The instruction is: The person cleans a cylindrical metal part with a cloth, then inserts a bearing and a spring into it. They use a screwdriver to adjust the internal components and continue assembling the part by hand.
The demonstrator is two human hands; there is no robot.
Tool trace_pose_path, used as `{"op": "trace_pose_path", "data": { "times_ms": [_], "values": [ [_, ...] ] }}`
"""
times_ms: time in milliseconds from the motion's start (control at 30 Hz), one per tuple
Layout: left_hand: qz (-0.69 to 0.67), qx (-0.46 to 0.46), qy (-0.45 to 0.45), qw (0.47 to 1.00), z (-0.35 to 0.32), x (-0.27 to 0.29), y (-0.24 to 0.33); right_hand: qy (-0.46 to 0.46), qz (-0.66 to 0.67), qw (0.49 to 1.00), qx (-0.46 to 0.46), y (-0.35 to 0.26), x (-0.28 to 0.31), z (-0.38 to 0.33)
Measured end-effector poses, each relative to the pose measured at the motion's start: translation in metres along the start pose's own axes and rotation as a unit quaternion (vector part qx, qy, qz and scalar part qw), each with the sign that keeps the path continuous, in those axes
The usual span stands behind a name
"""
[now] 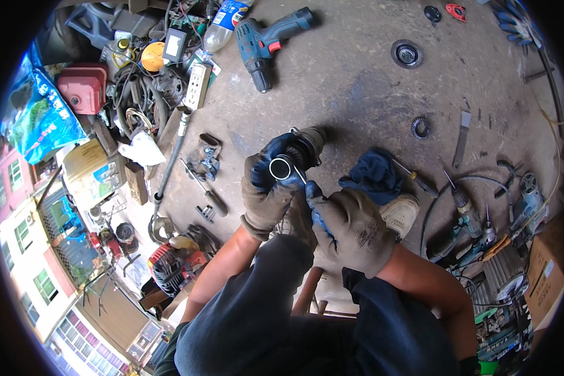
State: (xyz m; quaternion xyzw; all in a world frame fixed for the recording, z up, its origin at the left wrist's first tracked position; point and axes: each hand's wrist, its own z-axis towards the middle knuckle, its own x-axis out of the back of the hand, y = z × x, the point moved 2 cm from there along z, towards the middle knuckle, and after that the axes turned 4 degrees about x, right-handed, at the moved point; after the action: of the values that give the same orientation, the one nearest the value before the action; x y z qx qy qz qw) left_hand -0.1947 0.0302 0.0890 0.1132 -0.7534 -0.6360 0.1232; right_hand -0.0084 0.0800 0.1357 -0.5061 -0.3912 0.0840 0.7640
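Note:
Both my hands wear grey-brown work gloves with dark blue fingers and meet in front of my knees. My left hand (263, 199) is wrapped round a dark metal gear housing (311, 143), which has a bright round rim facing up. My right hand (356, 227) pinches a thin metal tool whose shaft (299, 175) slants to the edge of that rim. The tool's handle is hidden in the glove, so its exact kind does not show. Right of the housing, a dark blue cloth (373, 175) lies on the ground beside my shoe (402, 213).
A blue cordless drill (260, 53), a round geared part (407, 54), a ring gear (421, 128), a scraper (462, 139) and a screwdriver (417, 178) lie on the concrete. Power tools with cables (467, 210) are at right. A power strip (197, 86) and clutter stand left.

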Motion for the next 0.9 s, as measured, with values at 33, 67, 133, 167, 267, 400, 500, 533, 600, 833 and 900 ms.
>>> {"op": "trace_pose_path", "data": {
  "times_ms": [33,67,133,167,267,400,500,533,600,833,900],
  "values": [
    [0.002,-0.001,0.001,1.0,0.0,0.0,0.0,0.001,-0.017,1.0,0.013,-0.001,0.001,0.001],
    [0.005,-0.002,0.003,1.0,0.0,0.001,0.0,0.009,0.028,0.999,-0.014,0.001,-0.001,0.0],
    [0.024,0.003,0.001,1.0,0.0,0.001,0.0,0.026,0.118,0.99,-0.071,0.005,-0.006,-0.004],
    [0.037,0.004,-0.004,0.999,0.001,0.0,0.001,0.029,0.147,0.985,-0.086,0.006,-0.006,-0.004],
    [0.029,-0.013,-0.012,0.999,-0.001,-0.001,0.001,0.018,0.174,0.979,-0.108,0.004,0.001,0.003],
    [0.036,-0.025,-0.033,0.999,-0.001,0.006,-0.008,-0.069,0.079,0.99,-0.091,-0.001,0.022,0.015],
    [0.069,-0.027,-0.062,0.995,-0.004,0.012,-0.01,-0.123,0.037,0.989,-0.08,-0.009,0.042,0.029],
    [0.076,-0.027,-0.072,0.994,-0.004,0.011,-0.01,-0.136,0.02,0.988,-0.076,-0.011,0.047,0.033],
    [0.088,-0.028,-0.077,0.993,-0.001,0.009,-0.006,-0.131,0.057,0.981,-0.129,-0.01,0.051,0.04],
    [0.141,-0.073,-0.123,0.98,0.011,-0.003,0.006,-0.255,-0.09,0.957,-0.109,-0.024,0.072,0.066],
    [0.157,-0.049,-0.126,0.978,0.011,0.0,0.006,-0.263,-0.106,0.952,-0.114,-0.024,0.071,0.068]
  ]
}}
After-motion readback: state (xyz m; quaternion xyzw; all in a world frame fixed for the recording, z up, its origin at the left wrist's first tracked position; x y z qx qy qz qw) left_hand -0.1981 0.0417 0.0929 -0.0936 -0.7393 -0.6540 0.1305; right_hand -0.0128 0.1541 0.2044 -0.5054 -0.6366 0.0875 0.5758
